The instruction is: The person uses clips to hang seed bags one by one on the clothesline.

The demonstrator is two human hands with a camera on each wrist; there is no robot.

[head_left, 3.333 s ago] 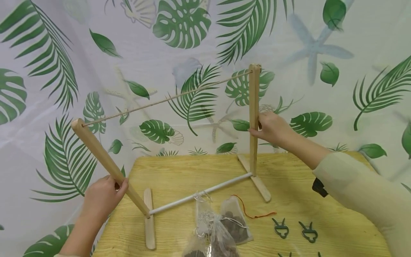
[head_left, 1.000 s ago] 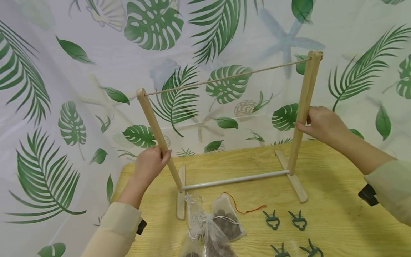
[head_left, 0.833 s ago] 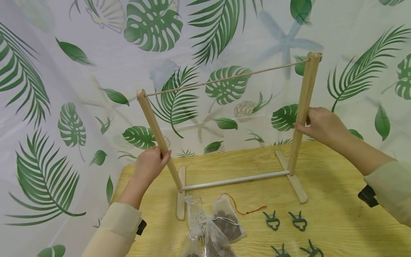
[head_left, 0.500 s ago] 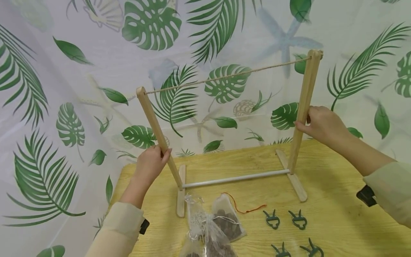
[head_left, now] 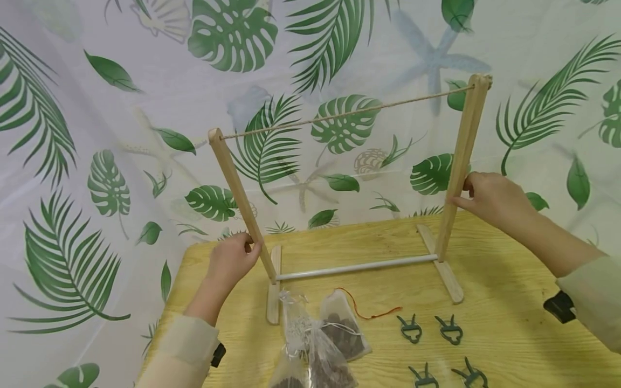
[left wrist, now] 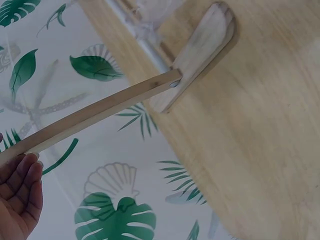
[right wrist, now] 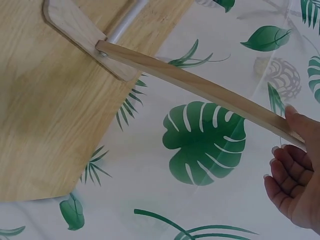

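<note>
A wooden stand spans the table, its left post and right post joined by a twine cord on top and a white rod below. My left hand is at the lower part of the left post, thumb touching its edge, fingers loosely bent beside it. On the other side my right hand touches the right post with thumb and fingertips. Both wrist views show loosened fingers, not wrapped round the wood. Each post stands on a wooden foot, such as the left foot.
Sheer drawstring bags with dark contents lie in front of the stand. A red string is by them. Several dark green clips lie at the front right of the wooden table. A leaf-print curtain hangs behind.
The stand was moved right and turned between the first two frames. Since half a second ago, both hands have slid slightly down the posts and loosened their grip; the stand stays in place.
</note>
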